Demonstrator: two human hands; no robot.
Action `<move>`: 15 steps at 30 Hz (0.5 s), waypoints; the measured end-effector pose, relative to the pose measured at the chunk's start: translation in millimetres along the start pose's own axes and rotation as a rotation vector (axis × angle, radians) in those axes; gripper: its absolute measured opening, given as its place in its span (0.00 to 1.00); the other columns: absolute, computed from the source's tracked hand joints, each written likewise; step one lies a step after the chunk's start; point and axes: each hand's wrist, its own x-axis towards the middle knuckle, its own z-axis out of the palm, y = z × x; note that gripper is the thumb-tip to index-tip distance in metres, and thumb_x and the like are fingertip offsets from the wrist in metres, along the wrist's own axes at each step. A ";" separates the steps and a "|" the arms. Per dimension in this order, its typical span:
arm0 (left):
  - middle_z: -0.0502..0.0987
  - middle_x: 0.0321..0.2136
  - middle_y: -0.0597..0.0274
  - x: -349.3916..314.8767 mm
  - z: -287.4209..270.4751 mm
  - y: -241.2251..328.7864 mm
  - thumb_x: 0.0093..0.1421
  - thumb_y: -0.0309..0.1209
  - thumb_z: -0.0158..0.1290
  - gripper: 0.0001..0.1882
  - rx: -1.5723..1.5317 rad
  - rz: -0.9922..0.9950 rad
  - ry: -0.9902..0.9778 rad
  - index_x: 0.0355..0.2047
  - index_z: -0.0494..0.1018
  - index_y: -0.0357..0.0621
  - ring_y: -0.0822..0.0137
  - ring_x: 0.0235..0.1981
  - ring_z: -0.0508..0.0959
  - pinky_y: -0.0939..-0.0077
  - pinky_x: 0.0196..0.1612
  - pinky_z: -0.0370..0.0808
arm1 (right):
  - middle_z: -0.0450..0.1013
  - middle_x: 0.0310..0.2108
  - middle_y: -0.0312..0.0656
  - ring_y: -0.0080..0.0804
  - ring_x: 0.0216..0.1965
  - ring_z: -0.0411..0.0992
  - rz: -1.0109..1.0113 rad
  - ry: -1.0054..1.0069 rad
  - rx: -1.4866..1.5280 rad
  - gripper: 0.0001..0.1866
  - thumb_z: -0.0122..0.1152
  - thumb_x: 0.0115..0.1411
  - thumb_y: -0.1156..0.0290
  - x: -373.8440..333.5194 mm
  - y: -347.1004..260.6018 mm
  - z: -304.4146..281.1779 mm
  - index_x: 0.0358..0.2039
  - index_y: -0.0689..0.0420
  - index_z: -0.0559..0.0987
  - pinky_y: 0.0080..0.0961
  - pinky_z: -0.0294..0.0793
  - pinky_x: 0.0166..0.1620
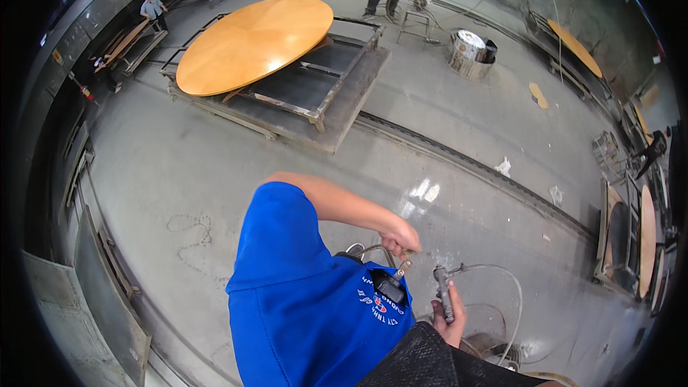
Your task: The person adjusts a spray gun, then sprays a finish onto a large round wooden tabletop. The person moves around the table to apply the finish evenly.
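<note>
My left arm, in a blue short sleeve, bends across in front of me. My left hand [401,237] is closed, its fingertips pinching a small brass-coloured fitting [408,253] near my shirt pocket. A black device [389,285] sticks out of that pocket. To the right and a little lower, my right hand [450,321] wraps round the grey handle of what looks like a spray gun [444,294], held upright. From its upper end a thin pale hose [505,272] curves off to the right and down. My fingertips there look dark-stained.
A large round wooden tabletop [254,43] leans on a metal frame over a low platform [344,132]. A floor rail [466,179] runs diagonally ahead. Metal drums [469,54] stand beyond it. Racked boards [646,240] line the right. Several other people work at the far side.
</note>
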 end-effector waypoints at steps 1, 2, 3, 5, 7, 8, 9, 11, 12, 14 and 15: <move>0.64 0.13 0.71 -2.1 0.8 -5.0 0.66 0.53 0.40 0.25 0.002 -0.148 -0.010 0.25 0.70 0.46 0.77 0.11 0.58 0.78 0.13 0.53 | 0.76 0.39 0.39 0.25 0.39 0.72 0.093 0.063 0.109 0.26 0.64 0.59 0.80 -6.5 4.8 -3.1 0.60 0.59 0.74 0.23 0.71 0.46; 0.64 0.14 0.70 -2.5 6.1 -10.3 0.67 0.52 0.40 0.24 -0.086 -0.081 -0.036 0.26 0.70 0.46 0.78 0.11 0.58 0.78 0.13 0.53 | 0.76 0.39 0.39 0.24 0.38 0.72 0.183 0.141 0.229 0.25 0.63 0.61 0.79 -11.6 12.5 -5.3 0.59 0.59 0.74 0.22 0.71 0.45; 0.65 0.15 0.70 -2.9 14.4 -16.6 0.68 0.52 0.40 0.24 -0.156 -0.015 0.007 0.28 0.70 0.45 0.78 0.12 0.57 0.79 0.13 0.53 | 0.76 0.38 0.38 0.24 0.37 0.72 0.243 0.194 0.367 0.23 0.62 0.62 0.77 -18.7 21.5 -7.2 0.58 0.60 0.75 0.22 0.71 0.44; 0.66 0.18 0.69 0.2 33.1 -22.3 0.69 0.50 0.42 0.22 -0.307 0.120 0.100 0.29 0.70 0.45 0.79 0.13 0.58 0.80 0.13 0.54 | 0.75 0.37 0.37 0.20 0.31 0.70 0.365 0.360 0.403 0.17 0.58 0.67 0.68 -26.3 48.2 -5.5 0.53 0.61 0.76 0.18 0.68 0.32; 0.68 0.20 0.68 4.7 47.6 -25.5 0.70 0.47 0.44 0.20 -0.451 0.291 0.181 0.30 0.70 0.44 0.79 0.14 0.58 0.81 0.13 0.54 | 0.75 0.36 0.37 0.18 0.28 0.68 0.564 0.451 0.430 0.16 0.56 0.69 0.64 -36.9 80.7 -7.9 0.51 0.61 0.76 0.17 0.64 0.26; 0.69 0.23 0.67 7.2 52.5 -26.9 0.69 0.42 0.48 0.16 -0.615 0.323 0.172 0.31 0.70 0.42 0.79 0.15 0.59 0.83 0.14 0.53 | 0.75 0.35 0.36 0.18 0.27 0.67 0.457 0.577 0.440 0.17 0.55 0.69 0.60 -41.5 98.8 -2.7 0.46 0.62 0.77 0.18 0.61 0.22; 0.68 0.23 0.67 10.2 58.1 -28.3 0.69 0.42 0.48 0.16 -0.705 0.325 0.187 0.32 0.70 0.42 0.80 0.14 0.59 0.83 0.13 0.53 | 0.75 0.34 0.37 0.18 0.27 0.67 0.543 0.659 0.400 0.17 0.55 0.69 0.60 -49.0 116.1 -1.9 0.46 0.62 0.77 0.18 0.62 0.23; 0.67 0.23 0.66 15.6 69.2 -29.2 0.70 0.41 0.47 0.16 -0.859 0.367 0.234 0.32 0.70 0.41 0.80 0.14 0.58 0.83 0.13 0.52 | 0.75 0.34 0.37 0.19 0.27 0.68 0.615 0.821 0.343 0.18 0.56 0.69 0.59 -70.1 145.9 -7.1 0.47 0.62 0.77 0.19 0.63 0.24; 0.68 0.25 0.66 14.9 74.1 -30.4 0.68 0.39 0.50 0.14 -0.921 0.402 0.226 0.36 0.71 0.39 0.79 0.15 0.59 0.84 0.14 0.53 | 0.77 0.38 0.40 0.23 0.30 0.72 0.644 0.894 0.282 0.20 0.57 0.68 0.59 -82.8 156.3 -11.6 0.49 0.63 0.77 0.23 0.70 0.28; 0.67 0.23 0.70 9.4 80.7 -29.2 0.65 0.35 0.53 0.09 -1.000 0.437 0.168 0.34 0.72 0.41 0.79 0.16 0.60 0.83 0.16 0.55 | 0.78 0.42 0.43 0.30 0.36 0.76 0.813 1.146 0.285 0.22 0.57 0.68 0.60 -103.8 170.4 -13.9 0.53 0.64 0.76 0.27 0.76 0.36; 0.69 0.24 0.70 6.3 82.2 -27.4 0.63 0.33 0.55 0.08 -0.997 0.423 0.231 0.36 0.74 0.42 0.79 0.18 0.62 0.82 0.19 0.59 | 0.79 0.43 0.41 0.28 0.37 0.76 0.604 1.273 0.168 0.21 0.60 0.66 0.61 -121.0 171.6 -12.6 0.51 0.64 0.78 0.26 0.76 0.37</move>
